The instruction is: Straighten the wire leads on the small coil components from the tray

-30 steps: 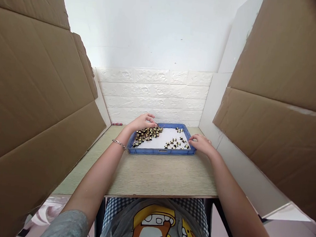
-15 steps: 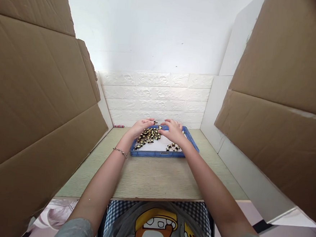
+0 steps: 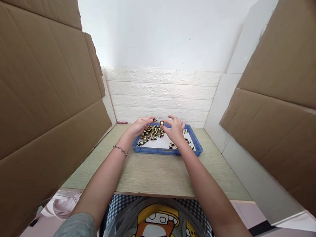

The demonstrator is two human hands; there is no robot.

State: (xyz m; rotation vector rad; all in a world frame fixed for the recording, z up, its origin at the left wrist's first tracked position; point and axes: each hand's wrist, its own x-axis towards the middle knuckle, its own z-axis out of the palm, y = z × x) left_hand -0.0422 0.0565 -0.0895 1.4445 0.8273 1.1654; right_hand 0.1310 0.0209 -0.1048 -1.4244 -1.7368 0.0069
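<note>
My left hand (image 3: 140,126) is over the left back part of a blue tray (image 3: 155,151). Its thumb and fingertips close on a small dark component (image 3: 154,120), which looks like a little wound transformer. Close by on the right, my right hand (image 3: 175,130) pinches a yellow-and-black small transformer (image 3: 162,123) between thumb and index finger, other fingers raised. The two held parts are a short gap apart. Below them lies a pile of similar transformers (image 3: 152,132) on the tray's left side. A looser group (image 3: 189,144) sits at its right, partly hidden by my right hand.
The tray rests on a pale wooden table (image 3: 159,176) against a white brick-patterned wall (image 3: 160,86). Cardboard sheets stand at left (image 3: 41,88) and right (image 3: 280,105). A pink pen-like item (image 3: 122,122) lies at the back left.
My right hand has lifted a transformer from above the pile, close to the part in my left hand. The camera view has shifted slightly.
</note>
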